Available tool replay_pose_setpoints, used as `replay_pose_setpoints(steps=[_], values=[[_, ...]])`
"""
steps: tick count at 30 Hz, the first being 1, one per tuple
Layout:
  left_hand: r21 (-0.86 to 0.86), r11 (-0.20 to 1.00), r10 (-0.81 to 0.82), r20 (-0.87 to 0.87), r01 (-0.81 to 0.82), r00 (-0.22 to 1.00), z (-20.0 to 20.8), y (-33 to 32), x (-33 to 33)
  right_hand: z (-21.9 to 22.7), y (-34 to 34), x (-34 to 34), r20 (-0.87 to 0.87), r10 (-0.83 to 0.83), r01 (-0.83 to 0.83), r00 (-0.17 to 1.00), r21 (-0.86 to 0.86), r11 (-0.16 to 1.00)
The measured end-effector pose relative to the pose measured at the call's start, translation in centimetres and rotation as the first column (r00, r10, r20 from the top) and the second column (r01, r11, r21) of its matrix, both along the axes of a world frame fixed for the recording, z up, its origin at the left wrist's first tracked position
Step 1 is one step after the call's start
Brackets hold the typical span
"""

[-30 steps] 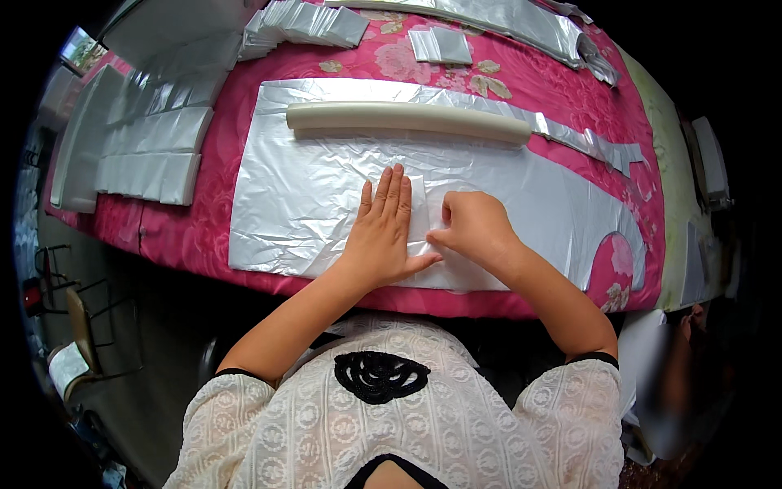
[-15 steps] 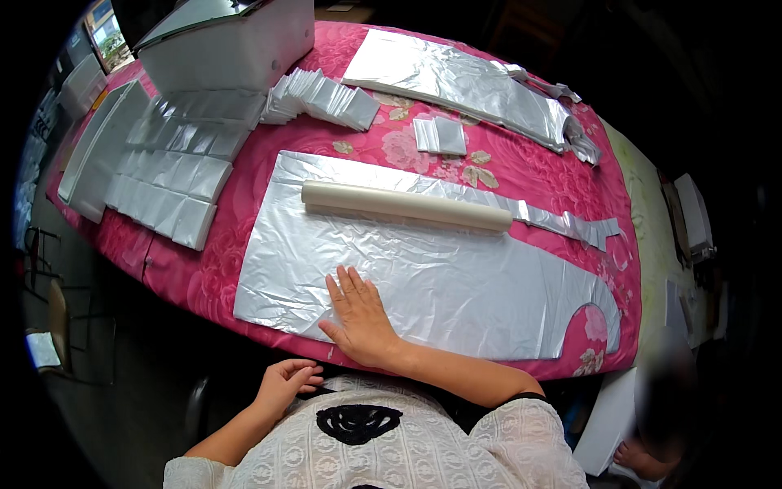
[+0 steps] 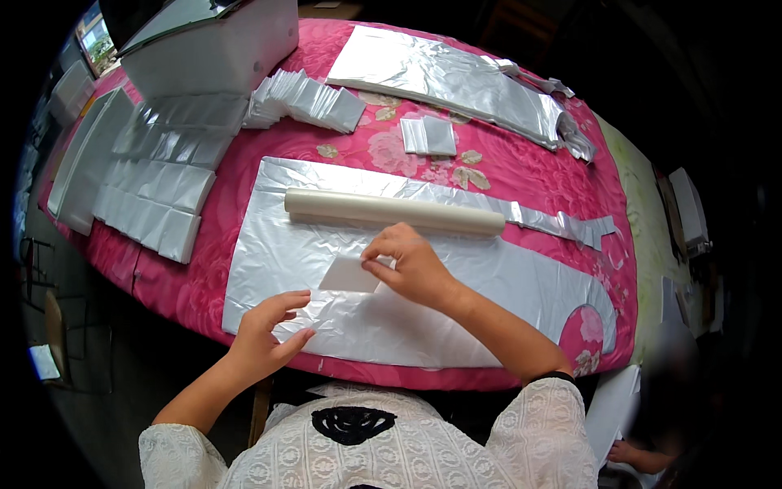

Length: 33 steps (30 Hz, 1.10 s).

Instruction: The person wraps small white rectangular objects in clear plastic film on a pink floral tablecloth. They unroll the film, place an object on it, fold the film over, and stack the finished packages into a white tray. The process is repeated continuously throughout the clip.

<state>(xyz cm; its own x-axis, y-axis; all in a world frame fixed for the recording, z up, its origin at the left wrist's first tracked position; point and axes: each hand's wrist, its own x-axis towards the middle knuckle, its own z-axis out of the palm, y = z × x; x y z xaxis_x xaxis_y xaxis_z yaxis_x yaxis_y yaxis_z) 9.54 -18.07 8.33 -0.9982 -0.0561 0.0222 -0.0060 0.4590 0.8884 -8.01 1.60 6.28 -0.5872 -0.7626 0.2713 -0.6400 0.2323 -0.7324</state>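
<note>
My right hand (image 3: 407, 265) pinches the corner of a small pale card (image 3: 349, 275) between thumb and fingers, just over a silvery plastic apron sheet (image 3: 489, 297). Whether the card touches the sheet I cannot tell. My left hand (image 3: 267, 328) is at the sheet's near left part, thumb and fingers apart, nothing in it. An off-white cylindrical rod (image 3: 395, 213) lies lengthwise across the sheet, beyond both hands. At the right the sheet narrows, with a curved cut-out and a thin strap (image 3: 570, 226).
Another pile of silvery sheets (image 3: 440, 77) lies at the far side. Rows of folded plastic packets (image 3: 155, 200), a fanned row (image 3: 305, 102) and a small pile (image 3: 428, 136) rest on the pink flowered cloth (image 3: 244, 147). A white box (image 3: 212, 53) stands far left. Another person's hand (image 3: 626, 452) shows lower right.
My right hand has lifted off the sheet and now holds the small card. My left hand has come up from beside my body over the sheet's near edge, its fingers opening.
</note>
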Motion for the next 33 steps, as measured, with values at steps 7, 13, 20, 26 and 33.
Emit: replay_pose_setpoints(steps=[7, 13, 20, 26, 33], values=[[0.105, 0.994, 0.01, 0.055, -0.015, 0.998, -1.0, -0.4, -17.5, -3.8, 3.8, -21.1, 0.538, -0.555, 0.706, 0.634, -0.112, 0.699], [0.031, 0.989, 0.14, 0.178, -0.148, 0.974, -4.7, 2.1, -28.4, -4.7, 2.7, -23.9, 0.114, -0.847, 0.787, 0.52, 0.32, 0.527], [0.42, 0.832, 0.22, 0.35, -0.362, 0.911, -5.5, 5.7, -35.6, -4.7, 2.8, -24.4, 0.079, -0.764, 0.692, 0.641, 0.373, 0.619], [0.305, 0.9, 0.208, 0.329, -0.312, 0.921, -6.5, 6.8, -37.4, -5.2, 2.1, -23.8, 0.272, -0.648, 0.598, 0.712, 0.25, 0.762], [0.517, 0.855, 0.117, -0.12, -0.038, 0.986, -3.9, 8.6, -30.1, -0.7, 1.6, -17.1, 0.539, -0.163, 0.396, 0.827, -0.352, 0.848]])
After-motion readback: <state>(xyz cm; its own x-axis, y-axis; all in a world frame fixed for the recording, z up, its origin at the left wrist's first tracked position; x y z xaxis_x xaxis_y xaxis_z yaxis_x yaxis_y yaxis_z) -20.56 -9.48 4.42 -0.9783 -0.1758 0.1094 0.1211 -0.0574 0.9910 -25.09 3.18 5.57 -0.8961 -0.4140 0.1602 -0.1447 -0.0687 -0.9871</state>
